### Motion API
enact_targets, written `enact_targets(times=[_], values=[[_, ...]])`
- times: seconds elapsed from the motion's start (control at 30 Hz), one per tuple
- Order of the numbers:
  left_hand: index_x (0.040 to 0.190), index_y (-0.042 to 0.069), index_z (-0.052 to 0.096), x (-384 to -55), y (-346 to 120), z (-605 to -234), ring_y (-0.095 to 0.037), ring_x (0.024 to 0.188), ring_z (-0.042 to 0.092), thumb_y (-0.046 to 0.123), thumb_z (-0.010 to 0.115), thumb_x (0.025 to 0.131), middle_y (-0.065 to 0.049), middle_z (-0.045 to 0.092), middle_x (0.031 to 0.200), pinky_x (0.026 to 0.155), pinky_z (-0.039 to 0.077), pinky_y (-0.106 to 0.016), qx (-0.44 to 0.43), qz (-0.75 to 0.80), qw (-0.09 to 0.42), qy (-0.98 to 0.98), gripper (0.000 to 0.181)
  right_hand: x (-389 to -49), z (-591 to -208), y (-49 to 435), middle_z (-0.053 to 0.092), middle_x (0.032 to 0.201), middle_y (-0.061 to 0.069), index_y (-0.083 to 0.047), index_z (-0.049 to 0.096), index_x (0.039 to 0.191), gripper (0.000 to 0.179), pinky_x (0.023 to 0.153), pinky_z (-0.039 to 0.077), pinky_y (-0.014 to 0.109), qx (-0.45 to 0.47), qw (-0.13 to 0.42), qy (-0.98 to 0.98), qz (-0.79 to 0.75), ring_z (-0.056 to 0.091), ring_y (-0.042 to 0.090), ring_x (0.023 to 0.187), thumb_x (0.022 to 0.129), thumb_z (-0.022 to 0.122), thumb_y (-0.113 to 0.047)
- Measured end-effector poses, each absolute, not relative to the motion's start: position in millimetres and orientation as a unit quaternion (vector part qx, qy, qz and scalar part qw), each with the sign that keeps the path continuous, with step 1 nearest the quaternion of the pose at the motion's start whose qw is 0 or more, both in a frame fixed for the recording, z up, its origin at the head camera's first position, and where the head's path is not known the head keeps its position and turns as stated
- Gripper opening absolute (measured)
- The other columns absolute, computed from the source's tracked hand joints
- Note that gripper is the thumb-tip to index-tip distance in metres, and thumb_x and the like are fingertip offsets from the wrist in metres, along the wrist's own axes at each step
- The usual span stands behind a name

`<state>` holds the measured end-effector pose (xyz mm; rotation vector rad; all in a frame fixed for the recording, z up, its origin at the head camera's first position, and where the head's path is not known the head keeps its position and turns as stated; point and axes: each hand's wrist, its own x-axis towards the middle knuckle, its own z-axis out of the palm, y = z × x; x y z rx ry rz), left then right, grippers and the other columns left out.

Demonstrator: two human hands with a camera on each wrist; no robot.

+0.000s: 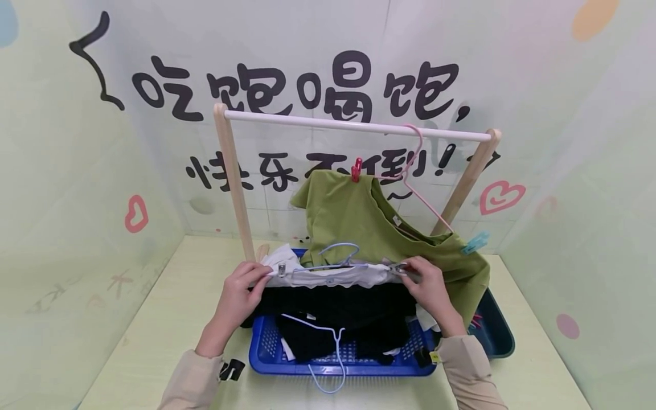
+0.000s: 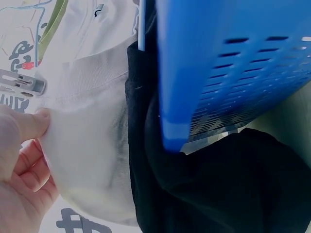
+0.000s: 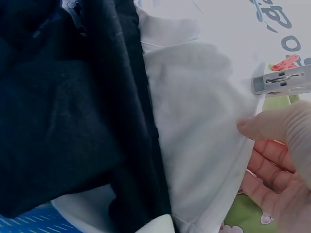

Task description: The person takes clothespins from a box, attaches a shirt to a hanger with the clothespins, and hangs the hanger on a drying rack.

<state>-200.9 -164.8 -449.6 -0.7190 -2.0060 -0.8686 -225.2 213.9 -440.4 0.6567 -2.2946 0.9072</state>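
A white garment (image 1: 328, 278) is stretched between both hands, clipped to a light blue hanger (image 1: 342, 247). My left hand (image 1: 241, 293) pinches its left edge between thumb and fingers, just below a grey clothespin (image 2: 24, 83). At the opposite edge my right hand (image 1: 427, 285) pinches the cloth beside another grey clothespin (image 3: 282, 81); its thumb (image 3: 265, 124) lies on the near face. A black garment (image 1: 333, 302), with a second blue hanger (image 1: 337, 341) lying over it, is directly in front, on the blue basket.
Behind, a green T-shirt (image 1: 338, 216) hangs by a pink hanger (image 1: 430, 205) from the rack's white rail (image 1: 307, 121), with a red clothespin (image 1: 356, 171) and a teal clothespin (image 1: 476, 243). The blue basket (image 1: 343, 367) stands below; a dark tub (image 1: 499, 330) sits at right.
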Motion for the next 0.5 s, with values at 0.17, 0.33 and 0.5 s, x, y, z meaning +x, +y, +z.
enact_targets(times=[0.17,0.33,0.5], values=[[0.083,-0.004,0.069,-201,-164,-446,-0.022,0.074,0.058,-0.019,0.075,0.062,-0.011,0.062,0.079,0.062,0.049,-0.026,-0.286,-0.345,0.409,-0.795,0.026,-223,-438,217,0.063,0.080,0.008,-0.001,0.065,0.083,0.024,0.061,0.052,0.033,0.259,0.310,-0.852,0.333,0.062,0.021,0.071,0.065,0.073,0.014],[0.083,-0.004,0.069,-202,-162,-437,-0.021,0.073,0.058,-0.019,0.075,0.064,-0.011,0.063,0.080,0.061,0.049,-0.025,-0.290,-0.346,0.411,-0.792,0.025,-220,-432,220,0.064,0.081,0.008,-0.002,0.066,0.085,0.026,0.064,0.049,0.025,0.277,0.337,-0.838,0.326,0.060,0.020,0.074,0.065,0.073,0.012],[0.084,-0.004,0.070,-206,-159,-423,-0.022,0.074,0.058,-0.017,0.075,0.065,-0.011,0.063,0.081,0.061,0.050,-0.028,-0.294,-0.343,0.416,-0.790,0.024,-219,-424,221,0.065,0.084,0.010,-0.001,0.067,0.086,0.024,0.069,0.046,0.020,0.277,0.379,-0.816,0.336,0.059,0.022,0.077,0.065,0.070,0.012]])
